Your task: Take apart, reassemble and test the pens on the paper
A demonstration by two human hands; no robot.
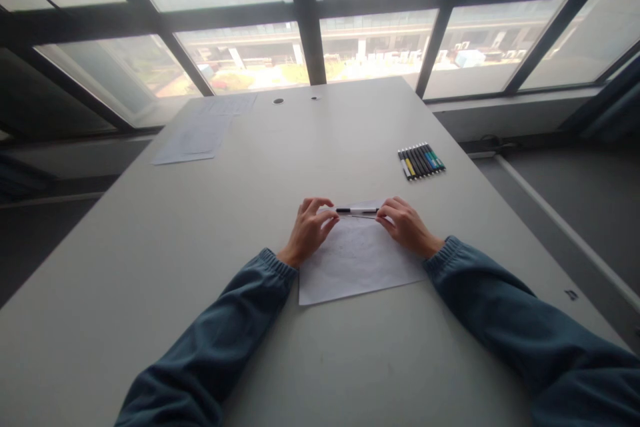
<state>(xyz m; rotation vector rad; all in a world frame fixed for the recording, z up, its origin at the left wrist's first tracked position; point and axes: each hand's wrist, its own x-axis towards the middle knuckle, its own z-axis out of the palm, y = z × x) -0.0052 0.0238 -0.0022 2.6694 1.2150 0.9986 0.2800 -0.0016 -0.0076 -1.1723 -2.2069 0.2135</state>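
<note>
A pen (356, 210) with a black end and a white barrel lies level between my two hands, over a sheet of paper (360, 260). The thumb and fingertips of my right hand (403, 221) pinch its right end. At the black left end, my left hand (310, 227) is held with thumb and forefinger apart, their tips right beside the pen; whether they touch it is hard to tell. A thin dark line runs just below the pen, and I cannot make out if it is a slim part or a shadow. Faint marks show on the paper.
Several pens or markers (421, 161) lie in a neat row towards the right edge of the white table (200, 267). More paper sheets (193, 137) rest at the far left. Two small round fittings (278, 101) sit near the back edge, before large windows.
</note>
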